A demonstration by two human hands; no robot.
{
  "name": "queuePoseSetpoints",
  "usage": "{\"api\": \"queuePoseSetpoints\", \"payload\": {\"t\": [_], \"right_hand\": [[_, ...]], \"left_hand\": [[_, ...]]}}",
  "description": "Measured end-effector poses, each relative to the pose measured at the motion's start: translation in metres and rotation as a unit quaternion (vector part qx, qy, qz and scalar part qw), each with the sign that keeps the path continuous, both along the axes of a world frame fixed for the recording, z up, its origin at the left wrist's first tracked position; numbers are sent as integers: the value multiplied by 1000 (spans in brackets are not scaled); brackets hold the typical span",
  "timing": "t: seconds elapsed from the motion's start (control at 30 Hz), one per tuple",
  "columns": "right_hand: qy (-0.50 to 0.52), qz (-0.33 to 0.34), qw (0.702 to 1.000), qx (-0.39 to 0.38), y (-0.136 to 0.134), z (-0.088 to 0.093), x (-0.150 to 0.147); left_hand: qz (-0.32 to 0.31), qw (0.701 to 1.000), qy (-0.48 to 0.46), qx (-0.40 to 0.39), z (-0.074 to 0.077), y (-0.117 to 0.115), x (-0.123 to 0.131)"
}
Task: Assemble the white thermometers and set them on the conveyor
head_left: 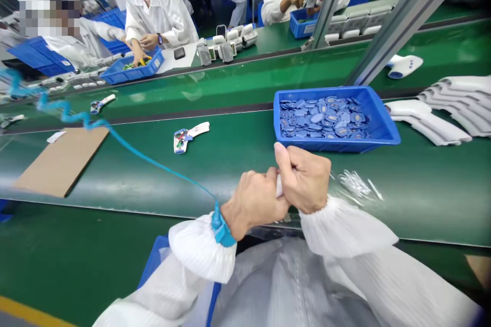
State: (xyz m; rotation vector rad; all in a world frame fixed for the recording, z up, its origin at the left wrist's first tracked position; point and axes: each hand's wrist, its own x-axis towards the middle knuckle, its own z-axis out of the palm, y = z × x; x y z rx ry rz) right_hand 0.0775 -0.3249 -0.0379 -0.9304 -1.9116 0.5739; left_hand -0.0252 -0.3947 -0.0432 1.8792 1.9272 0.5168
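Note:
My left hand [255, 196] and my right hand [309, 178] are pressed together above the near edge of the green work surface. Both are closed around a white plastic part [280, 186], of which only a small piece shows between the fingers. Its full shape is hidden. A blue wristband with a coiled cord circles my left wrist. Just beyond my right hand stands a blue bin [337, 145] holding many small blue oval pieces [316, 118]. To its right of my hand lies a loose pile of thin clear-white sticks [356, 184].
An opened thermometer-gun half [182, 141] with wiring lies left of centre. Several white gun-shaped shells [425, 117] are stacked at the right. A cardboard sheet [63, 160] lies at the left. Metal posts [406, 20] rise at the right. Co-workers in white coats sit across the conveyor.

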Motion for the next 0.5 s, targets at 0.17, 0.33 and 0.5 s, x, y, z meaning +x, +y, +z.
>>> {"api": "queuePoseSetpoints", "payload": {"t": [0.17,0.33,0.5], "right_hand": [[32,-21,997,-64,3,-3,12],[-9,10,996,-90,7,-2,17],[-159,63,979,-109,75,13,35]], "left_hand": [[21,994,-105,-3,-8,0,3],[28,1000,5,6,-14,1,21],[92,994,-58,-4,-4,-16,-4]]}}
